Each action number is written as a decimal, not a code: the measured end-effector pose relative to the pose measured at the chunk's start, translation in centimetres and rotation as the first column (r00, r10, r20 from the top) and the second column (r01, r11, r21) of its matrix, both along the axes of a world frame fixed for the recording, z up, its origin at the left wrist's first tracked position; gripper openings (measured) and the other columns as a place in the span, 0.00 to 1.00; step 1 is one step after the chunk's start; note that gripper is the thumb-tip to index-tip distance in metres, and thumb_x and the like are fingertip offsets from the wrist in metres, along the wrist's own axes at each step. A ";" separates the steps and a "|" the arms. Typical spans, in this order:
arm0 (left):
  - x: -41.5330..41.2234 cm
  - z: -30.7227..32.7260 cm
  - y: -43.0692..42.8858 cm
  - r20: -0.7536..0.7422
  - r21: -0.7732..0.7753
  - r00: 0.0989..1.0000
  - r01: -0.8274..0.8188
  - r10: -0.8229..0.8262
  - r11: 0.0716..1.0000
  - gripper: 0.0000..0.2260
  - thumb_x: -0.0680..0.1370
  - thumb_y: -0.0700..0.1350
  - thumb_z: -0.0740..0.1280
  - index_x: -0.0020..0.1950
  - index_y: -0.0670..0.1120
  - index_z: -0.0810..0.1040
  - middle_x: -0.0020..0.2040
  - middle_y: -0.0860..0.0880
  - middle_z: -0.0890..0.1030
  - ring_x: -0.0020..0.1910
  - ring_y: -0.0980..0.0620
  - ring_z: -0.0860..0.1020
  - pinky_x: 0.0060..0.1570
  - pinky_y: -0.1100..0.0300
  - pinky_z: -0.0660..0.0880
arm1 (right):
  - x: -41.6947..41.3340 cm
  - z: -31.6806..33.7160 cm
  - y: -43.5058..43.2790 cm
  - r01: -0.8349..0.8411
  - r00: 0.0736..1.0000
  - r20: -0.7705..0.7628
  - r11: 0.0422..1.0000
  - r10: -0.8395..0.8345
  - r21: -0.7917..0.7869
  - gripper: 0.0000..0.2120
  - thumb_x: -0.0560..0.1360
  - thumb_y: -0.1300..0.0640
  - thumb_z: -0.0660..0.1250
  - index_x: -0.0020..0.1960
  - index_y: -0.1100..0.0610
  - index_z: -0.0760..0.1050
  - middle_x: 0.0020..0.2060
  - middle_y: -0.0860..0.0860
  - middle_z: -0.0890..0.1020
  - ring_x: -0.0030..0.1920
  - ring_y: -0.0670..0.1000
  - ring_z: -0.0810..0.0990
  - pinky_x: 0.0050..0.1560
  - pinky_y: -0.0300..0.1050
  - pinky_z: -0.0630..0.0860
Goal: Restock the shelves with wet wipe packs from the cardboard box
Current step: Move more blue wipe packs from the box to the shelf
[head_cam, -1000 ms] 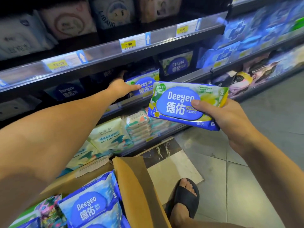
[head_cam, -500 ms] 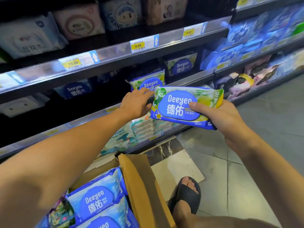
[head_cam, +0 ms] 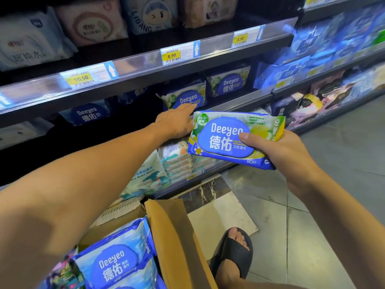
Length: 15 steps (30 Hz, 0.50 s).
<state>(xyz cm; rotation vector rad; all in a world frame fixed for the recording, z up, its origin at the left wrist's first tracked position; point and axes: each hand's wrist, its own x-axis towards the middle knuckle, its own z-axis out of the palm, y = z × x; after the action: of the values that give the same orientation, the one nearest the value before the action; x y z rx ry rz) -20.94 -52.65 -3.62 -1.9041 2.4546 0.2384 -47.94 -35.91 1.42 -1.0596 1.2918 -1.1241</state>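
Wet wipe pack [head_cam: 227, 140]: grasped in fingers of right hand [head_cam: 291, 157], not yet shelved. Left hand [head_cam: 177, 124]: fingers extended, nothing held. Cardboard box [head_cam: 175, 236]: further packs [head_cam: 116, 265] unstocked.

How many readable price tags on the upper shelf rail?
3: 10.50 tag at left, middle 8.90 tag, right 8.90 tag. Blurred tags further right may add more.
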 end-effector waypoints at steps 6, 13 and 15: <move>0.0 0.1 -1.8 0.024 0.020 1.000 0.001 -0.001 1.000 0.34 0.83 0.64 0.59 0.85 0.55 0.49 0.84 0.49 0.55 0.80 0.42 0.63 0.72 0.40 0.69 | -0.1 -0.2 -0.6 -0.006 0.999 -0.038 1.000 0.006 0.010 0.15 0.70 0.51 0.80 0.55 0.52 0.85 0.47 0.49 0.89 0.49 0.51 0.89 0.54 0.50 0.84; 0.5 0.2 -2.7 0.083 0.027 0.996 -0.040 0.037 0.999 0.33 0.83 0.67 0.54 0.84 0.57 0.49 0.84 0.48 0.56 0.79 0.41 0.64 0.71 0.39 0.69 | -0.3 -0.5 -1.1 -0.009 0.997 -0.081 1.000 0.011 0.027 0.13 0.70 0.50 0.79 0.53 0.51 0.86 0.45 0.48 0.89 0.46 0.49 0.89 0.47 0.47 0.84; 0.6 0.1 -2.7 0.114 0.035 0.993 -0.038 0.033 0.999 0.33 0.82 0.69 0.52 0.84 0.58 0.48 0.85 0.50 0.54 0.80 0.41 0.63 0.72 0.40 0.69 | -0.3 -0.6 -1.2 -0.008 0.995 -0.095 1.000 0.010 0.029 0.14 0.70 0.49 0.80 0.53 0.51 0.86 0.44 0.48 0.89 0.45 0.50 0.89 0.47 0.47 0.83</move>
<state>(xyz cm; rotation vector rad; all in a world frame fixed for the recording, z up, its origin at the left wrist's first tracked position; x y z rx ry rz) -20.35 -55.37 -3.49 -1.8924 2.3299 0.1710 -48.27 -37.13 0.80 -1.1077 1.3727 -1.0558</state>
